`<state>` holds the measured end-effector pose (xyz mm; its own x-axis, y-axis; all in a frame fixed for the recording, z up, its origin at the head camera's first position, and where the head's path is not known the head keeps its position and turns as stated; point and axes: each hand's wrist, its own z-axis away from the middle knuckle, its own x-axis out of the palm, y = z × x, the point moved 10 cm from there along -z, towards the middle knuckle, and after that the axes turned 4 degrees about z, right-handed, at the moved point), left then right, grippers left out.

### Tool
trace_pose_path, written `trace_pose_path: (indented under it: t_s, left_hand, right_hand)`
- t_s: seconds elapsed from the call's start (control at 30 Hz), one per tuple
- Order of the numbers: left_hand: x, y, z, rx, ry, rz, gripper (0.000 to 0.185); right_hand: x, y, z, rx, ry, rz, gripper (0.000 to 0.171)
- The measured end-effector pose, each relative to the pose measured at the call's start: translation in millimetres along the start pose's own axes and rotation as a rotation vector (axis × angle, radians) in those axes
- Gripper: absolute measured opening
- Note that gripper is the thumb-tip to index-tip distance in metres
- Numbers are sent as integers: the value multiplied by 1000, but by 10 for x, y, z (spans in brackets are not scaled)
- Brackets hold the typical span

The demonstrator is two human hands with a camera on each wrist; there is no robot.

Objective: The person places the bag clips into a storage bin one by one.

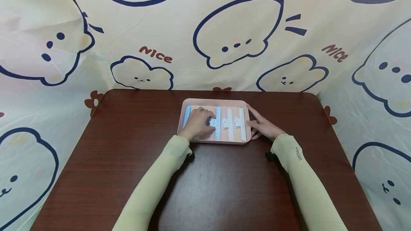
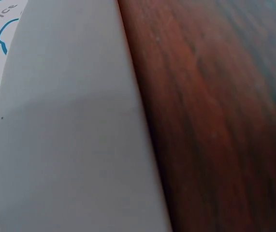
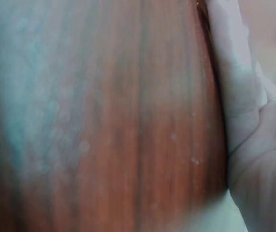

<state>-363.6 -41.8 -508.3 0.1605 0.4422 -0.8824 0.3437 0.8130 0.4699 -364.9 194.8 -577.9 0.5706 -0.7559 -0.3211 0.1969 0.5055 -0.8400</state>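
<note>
A pale pink tray lies on the table. My left hand reaches over its left half. Its curled fingers and thumb pinch the side piece of a blue ruler with printed marks. Another blue strip lies left of that hand, partly covered by it. Two white rulers, the nearer and the farther, lie to the right, each with a small bear-shaped side piece. My right hand touches the tray's right rim with extended fingers. In the left wrist view the tray's outer wall fills much of the picture.
The dark brown wooden table extends around the tray. Behind it and at both sides hangs a cream cloth printed with bear outlines.
</note>
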Motion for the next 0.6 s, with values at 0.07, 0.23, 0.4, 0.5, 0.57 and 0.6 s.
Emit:
trace_pose_path:
  t_s: [0.07,0.23,0.4,0.5,0.57,0.6]
  left_hand:
    - [-1,6,-2,6,-2,-1,37]
    - [7,10,-18,5,-17,19,38]
    - [43,-4,-19,-18,-43,75,38]
    - [51,-5,-21,-21,-54,95,39]
    - [51,-2,-24,-17,-58,97,39]
    - [52,-3,-27,-17,-61,99,39]
  right_hand:
    - [-1,10,-6,2,1,-2,75]
    - [-4,24,-14,9,2,-4,75]
    - [2,14,1,7,4,-1,75]
    - [-1,-1,12,7,8,4,75]
    - [-2,-7,16,7,7,10,75]
    - [-3,-8,18,8,7,12,74]
